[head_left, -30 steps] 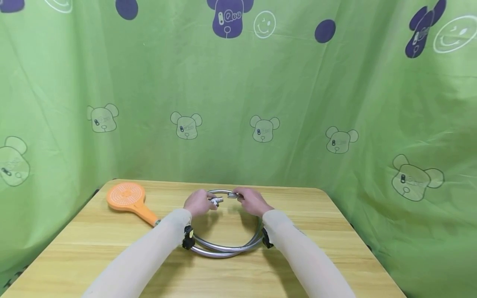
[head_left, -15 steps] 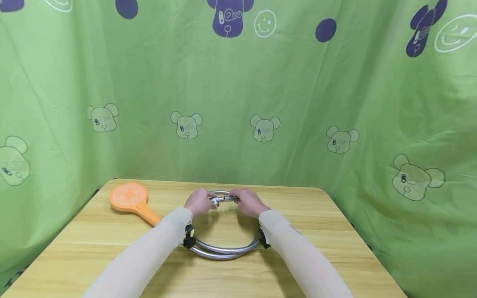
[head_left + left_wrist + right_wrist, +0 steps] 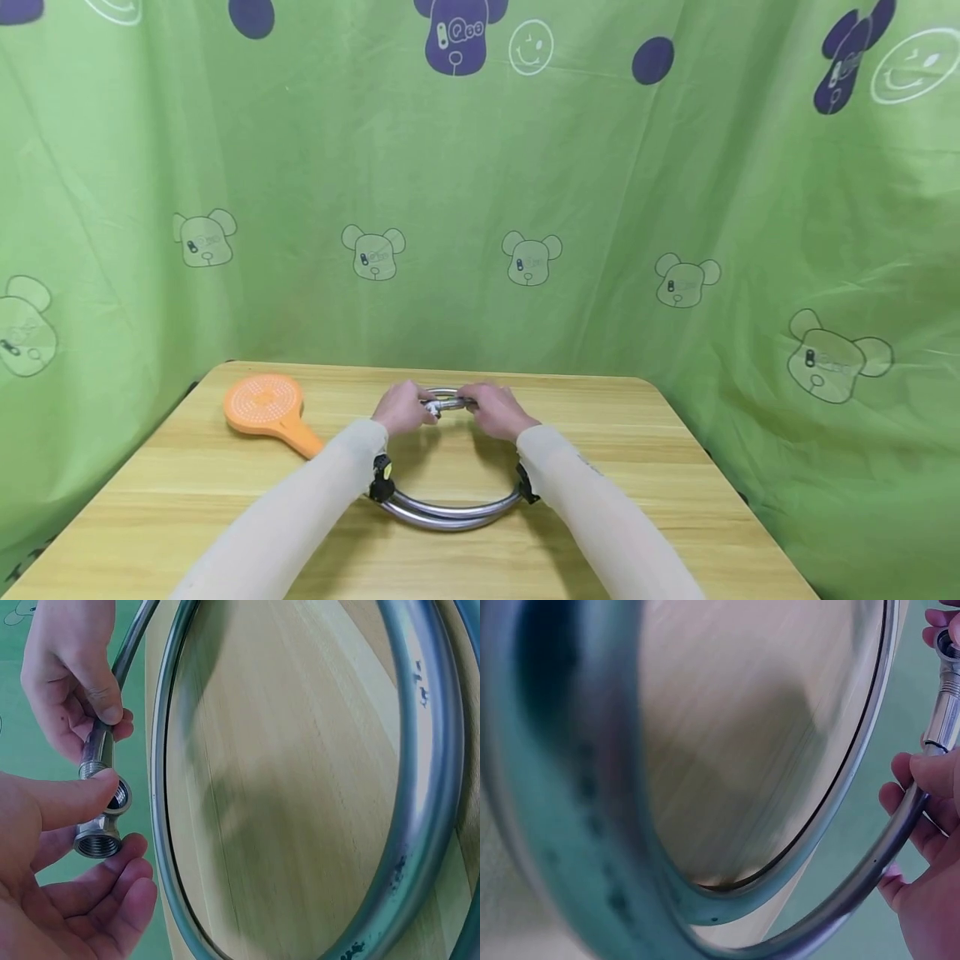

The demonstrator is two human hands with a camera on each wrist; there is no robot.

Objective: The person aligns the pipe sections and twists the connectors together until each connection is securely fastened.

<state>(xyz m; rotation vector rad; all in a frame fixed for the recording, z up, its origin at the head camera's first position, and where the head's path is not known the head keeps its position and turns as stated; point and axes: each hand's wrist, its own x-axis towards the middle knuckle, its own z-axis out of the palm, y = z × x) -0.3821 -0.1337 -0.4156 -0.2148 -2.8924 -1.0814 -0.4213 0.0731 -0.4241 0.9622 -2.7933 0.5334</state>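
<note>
My L hand [image 3: 402, 408] pinched the metal fitting [image 3: 100, 824]; R hand [image 3: 495, 409], just beside, pinched the hose end [image 3: 97, 748]. The 2 met; thread [image 3: 951, 687] showed, prob. not tight.

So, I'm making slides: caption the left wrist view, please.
The left hand pinches a shiny silver metal tee fitting; the right hand holds a looped silver metal hose to it.
</note>
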